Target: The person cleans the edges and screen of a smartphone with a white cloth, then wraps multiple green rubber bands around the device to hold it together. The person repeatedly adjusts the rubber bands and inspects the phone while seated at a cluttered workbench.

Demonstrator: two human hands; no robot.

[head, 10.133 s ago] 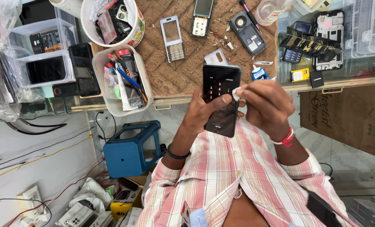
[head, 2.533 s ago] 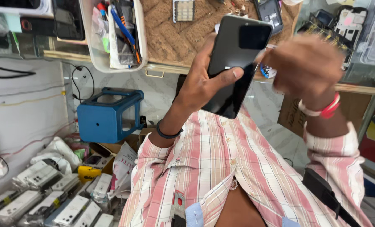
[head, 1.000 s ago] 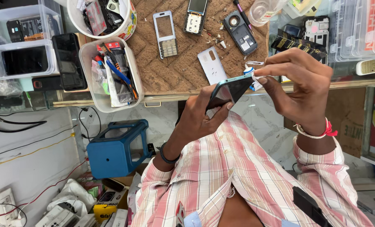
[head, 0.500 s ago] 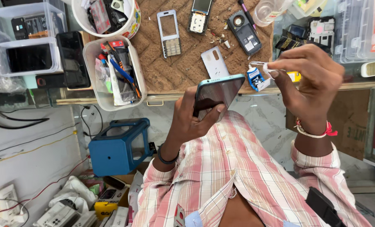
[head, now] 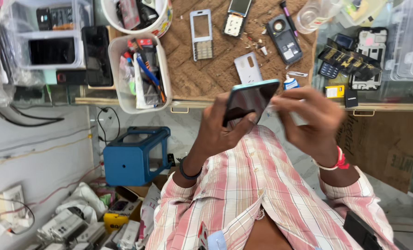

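Note:
My left hand (head: 218, 132) grips a dark-screened smartphone (head: 250, 99) with a light blue edge, held tilted above my lap just in front of the workbench edge (head: 188, 103). My right hand (head: 310, 120), with a red band on its wrist, is blurred. It sits right beside the phone's upper right edge, fingers curled. It seems to pinch a thin pale piece (head: 299, 119) against the phone. My pink checked shirt fills the lower middle of the view.
On the brown mat (head: 215, 78) lie a keypad phone frame (head: 201, 34), a white back cover (head: 248, 67), a dark phone body (head: 285, 39) and small parts. A tub of pens and tools (head: 141, 74) stands at the left. A blue stool (head: 134, 155) and boxes are on the floor.
My right hand has dropped from near the bench edge to the phone's right side. The phone stays tilted in my left hand, slightly lower. The view has shifted a little.

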